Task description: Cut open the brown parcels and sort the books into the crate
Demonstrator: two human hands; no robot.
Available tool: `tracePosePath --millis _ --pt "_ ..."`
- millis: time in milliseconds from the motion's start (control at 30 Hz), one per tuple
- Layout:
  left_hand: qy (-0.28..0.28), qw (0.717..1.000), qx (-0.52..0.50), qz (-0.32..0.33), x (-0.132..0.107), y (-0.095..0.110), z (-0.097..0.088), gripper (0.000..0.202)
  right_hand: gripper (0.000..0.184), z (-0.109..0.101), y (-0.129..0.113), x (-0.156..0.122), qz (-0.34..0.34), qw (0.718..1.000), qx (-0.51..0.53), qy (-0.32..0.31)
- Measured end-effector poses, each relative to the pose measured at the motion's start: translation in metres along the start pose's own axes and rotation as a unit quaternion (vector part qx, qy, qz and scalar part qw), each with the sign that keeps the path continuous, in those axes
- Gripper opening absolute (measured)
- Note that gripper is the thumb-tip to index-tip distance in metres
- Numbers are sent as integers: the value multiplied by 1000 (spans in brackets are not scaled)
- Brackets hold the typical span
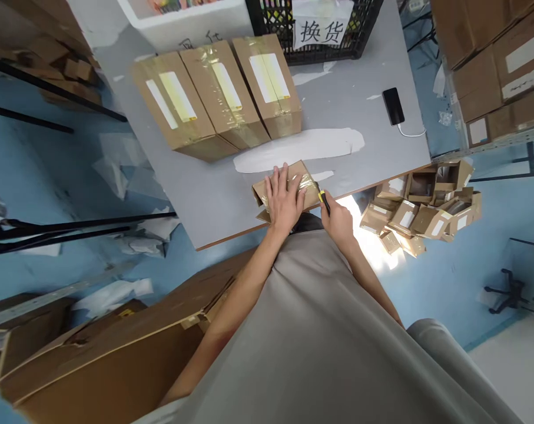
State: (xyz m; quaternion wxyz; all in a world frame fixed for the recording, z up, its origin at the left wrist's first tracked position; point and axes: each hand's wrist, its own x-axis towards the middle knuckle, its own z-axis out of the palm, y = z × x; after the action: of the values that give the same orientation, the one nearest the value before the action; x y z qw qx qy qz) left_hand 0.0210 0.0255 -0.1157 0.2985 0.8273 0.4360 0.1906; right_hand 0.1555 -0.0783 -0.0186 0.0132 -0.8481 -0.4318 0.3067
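Note:
A small cardboard box (297, 169) with clear tape across it lies at the table's near edge. My left hand (284, 200) rests flat on top of it, fingers spread. In my right hand (338, 222) is a yellow and black utility knife (324, 199), gripped by its handle. The knife's front end is at the box's right side; whether the blade is in the tape cannot be made out. At the box's left end a flap stands partly loose.
Three taped cartons (225, 88) stand beyond the box on the grey table (337, 106). Behind them are a white foam bin (196, 29) and a black crate (328, 54). A phone (393, 106) lies to the right. Opened small boxes (419, 206) are piled beside the table; a large carton (129, 330) stands left.

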Motion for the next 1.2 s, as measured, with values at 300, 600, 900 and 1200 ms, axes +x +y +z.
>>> tracePosePath --millis 300,600,900,1200 --pt "-73 996 31 34 15 -8 -13 101 63 13 19 28 -86 991 107 -7" --pt "-41 997 63 -1 29 -20 -24 102 63 -1 9 61 -154 980 128 -14" --pt "-19 998 58 -32 34 -29 -23 98 65 -9 4 69 -164 983 67 -47" --pt "-11 998 61 -32 32 -31 -22 98 65 -31 -31 57 -105 989 -52 -92"
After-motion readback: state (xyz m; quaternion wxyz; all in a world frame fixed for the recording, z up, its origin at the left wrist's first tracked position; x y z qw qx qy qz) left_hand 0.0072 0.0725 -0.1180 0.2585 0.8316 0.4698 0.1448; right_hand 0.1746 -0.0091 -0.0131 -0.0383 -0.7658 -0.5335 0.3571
